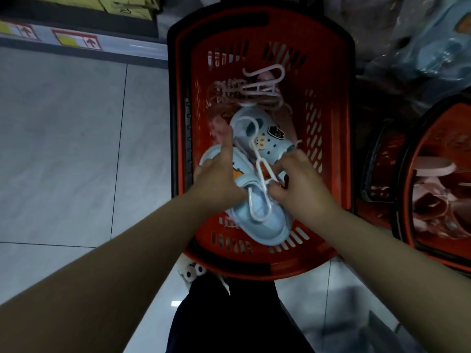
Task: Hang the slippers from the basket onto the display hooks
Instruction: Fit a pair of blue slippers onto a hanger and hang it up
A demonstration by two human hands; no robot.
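- With the left grip [216, 179], clasping the near light-blue slipper [262, 228] from its left side, index finger stretched straight toward the far end of the red basket [341, 110], thumb tucked in beside the hanger.
- With the right grip [303, 187], pinching the white plastic hanger [255, 149] at its lower loops, fingers curled in tight around the plastic.
- Both held over the near half of the red basket, knuckles almost meeting above the slipper.
- Threaded across both blue slippers: the white hanger, hook end pointing to the basket's far end, bottom loop lying on the near slipper's sole.
- Just beyond the hands, nearer the basket's middle: the second light-blue slipper [270, 141], clog-style, with holes and small cartoon charms on top.
- Under and around the blue pair, on the basket floor: pink slippers [218, 123], partly covered.
- At the basket's far end: a tangle of pink hangers [265, 85] on top of the pink pairs.
- Right of the red basket: a second red basket [438, 118] holding more pink slippers.
- Left of the red basket: grey floor tiles [63, 161] and a shelf edge with price labels [76, 40].
- Below the basket's near rim: dark trousers [229, 322].
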